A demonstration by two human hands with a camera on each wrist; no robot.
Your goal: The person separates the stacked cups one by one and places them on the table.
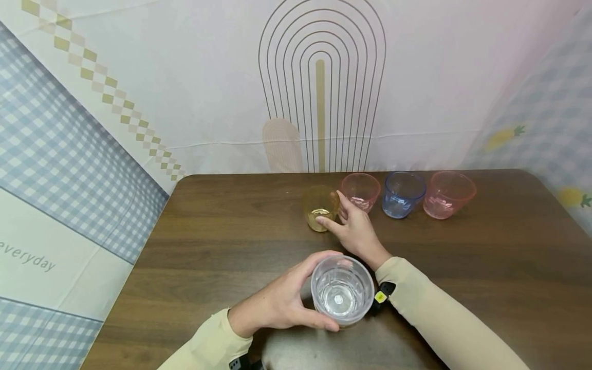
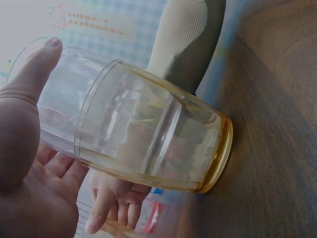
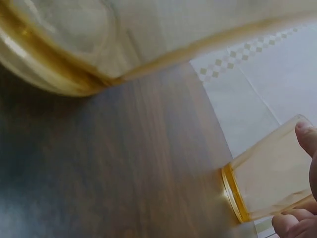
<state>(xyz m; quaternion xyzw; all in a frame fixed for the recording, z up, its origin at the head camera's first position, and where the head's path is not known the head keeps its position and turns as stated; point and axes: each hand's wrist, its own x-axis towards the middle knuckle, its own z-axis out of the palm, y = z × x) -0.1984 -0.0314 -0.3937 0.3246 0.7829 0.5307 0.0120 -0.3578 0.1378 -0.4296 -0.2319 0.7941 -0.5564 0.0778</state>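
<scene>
My left hand [image 1: 287,298] grips a clear cup [image 1: 342,288] near the table's front, thumb on one side and fingers round the other. In the left wrist view that clear cup [image 2: 64,94] sits nested in an amber-tinted cup [image 2: 218,156], whose base is close to the tabletop. Farther back, my right hand [image 1: 358,231] holds another amber cup [image 1: 319,213] upright between thumb and fingers, at the left end of a row of cups. The right wrist view shows this amber cup [image 3: 270,176] from the side, with its base at the table.
Just right of the held amber cup, a pink cup [image 1: 362,192] stands near the table's back edge. Beyond it are a blue cup [image 1: 403,195] and a second pink cup [image 1: 448,195]. A patterned cloth [image 1: 208,77] hangs behind the dark wooden table [image 1: 208,231].
</scene>
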